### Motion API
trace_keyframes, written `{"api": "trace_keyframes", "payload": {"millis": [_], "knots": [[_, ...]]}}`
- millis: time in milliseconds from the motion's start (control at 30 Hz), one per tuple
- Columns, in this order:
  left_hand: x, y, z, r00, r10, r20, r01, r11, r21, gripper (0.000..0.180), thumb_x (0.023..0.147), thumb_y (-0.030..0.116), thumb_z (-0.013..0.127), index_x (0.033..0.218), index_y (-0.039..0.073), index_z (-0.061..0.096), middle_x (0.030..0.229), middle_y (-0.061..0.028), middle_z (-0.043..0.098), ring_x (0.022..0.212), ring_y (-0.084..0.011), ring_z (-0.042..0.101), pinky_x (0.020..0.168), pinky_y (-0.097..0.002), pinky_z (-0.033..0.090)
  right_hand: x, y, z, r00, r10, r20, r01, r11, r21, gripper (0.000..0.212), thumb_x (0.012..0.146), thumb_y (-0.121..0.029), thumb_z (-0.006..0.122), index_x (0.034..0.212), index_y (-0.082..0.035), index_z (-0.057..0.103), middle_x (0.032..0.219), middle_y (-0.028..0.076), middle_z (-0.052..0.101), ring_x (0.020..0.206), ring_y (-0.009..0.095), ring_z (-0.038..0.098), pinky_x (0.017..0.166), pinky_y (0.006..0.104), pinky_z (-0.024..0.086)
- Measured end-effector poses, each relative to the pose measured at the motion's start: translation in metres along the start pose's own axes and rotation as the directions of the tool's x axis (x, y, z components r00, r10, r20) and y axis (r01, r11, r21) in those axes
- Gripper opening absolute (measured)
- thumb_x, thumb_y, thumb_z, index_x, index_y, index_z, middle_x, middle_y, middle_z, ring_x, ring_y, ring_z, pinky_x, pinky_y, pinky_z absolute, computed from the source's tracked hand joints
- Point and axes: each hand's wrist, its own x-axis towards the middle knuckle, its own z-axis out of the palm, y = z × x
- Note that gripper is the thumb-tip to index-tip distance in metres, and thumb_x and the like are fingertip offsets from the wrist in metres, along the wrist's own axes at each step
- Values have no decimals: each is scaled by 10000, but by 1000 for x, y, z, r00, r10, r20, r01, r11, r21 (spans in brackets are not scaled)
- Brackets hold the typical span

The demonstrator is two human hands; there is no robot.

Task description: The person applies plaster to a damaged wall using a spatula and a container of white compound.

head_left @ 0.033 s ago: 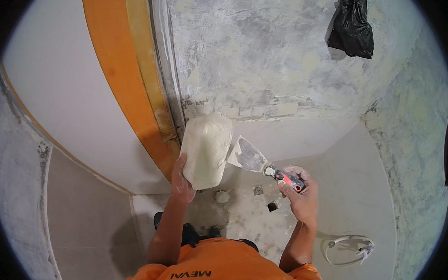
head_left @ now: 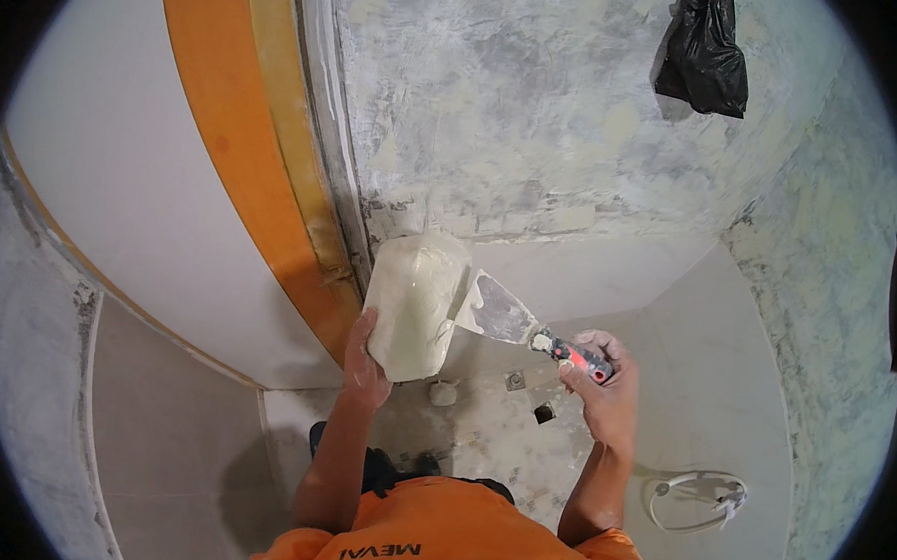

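My left hand is closed on the lower left side of a whitish, oblong putty pan smeared inside with cream-coloured putty. The pan is held out in front of my chest. To its right, my right hand grips the dark and red handle of a putty knife. The broad metal blade points up and left, with wet putty along its front edge. That edge is at the pan's right side; whether it touches the rim I cannot tell.
A patchy, plastered wall rises ahead, with a black plastic bag hanging on it. An orange door frame and a white door stand left. The stained floor has a square hole. A coiled white hose hangs at lower right.
The putty pan has tipped slightly and shifted a little to the right in my left hand. The putty knife and my right hand are almost unmoved.
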Motion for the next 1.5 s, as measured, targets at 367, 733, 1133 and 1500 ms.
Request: {"api": "trace_keyframes", "payload": {"millis": [367, 733, 1133, 1500], "knots": [[-21, -3, 4, 968, -249, 40, 237, 953, 188, 580, 1013, 456, 543, 1425, 50, 503, 1293, -110, 646, 1174, -217, 651, 1007, -408, 532, 32, -4, 22, 986, -82, -149, 107, 979, 174, 153, 932, -125, 713, 995, 5, 663, 798, 34, 644, 655, 107, 561, 586, 246, 438], [-9, -28, 9, 925, -371, 85, 356, 922, 152, 629, 1001, 434, 548, 1449, 2, 466, 1356, -149, 615, 1218, -275, 630, 1067, -433, 492, 73, 11, 20, 997, -73, 19, 75, 964, -253, 238, 945, -214, 690, 824, -22, 621, 662, 21, 606, 570, 93, 527, 546, 281, 417], [2, -19, 0, 946, -320, -40, 321, 947, 16, 625, 934, 488, 653, 1391, 80, 532, 1327, -94, 622, 1197, -240, 613, 1055, -400, 463, 45, 85, 64, 964, 262, -41, -247, 943, 223, 181, 942, -162, 670, 824, -48, 593, 628, 22, 557, 445, 95, 488, 402, 257, 356], [5, -31, -15, 961, -240, -139, 247, 968, 39, 596, 936, 515, 625, 1365, 108, 549, 1266, -68, 644, 1138, -227, 631, 999, -369, 494, 16, 121, 68, 869, 486, 95, -371, 514, 773, 149, 961, -166, 659, 909, -38, 602, 823, 48, 640, 649, 131, 603, 499, 228, 509]]}}
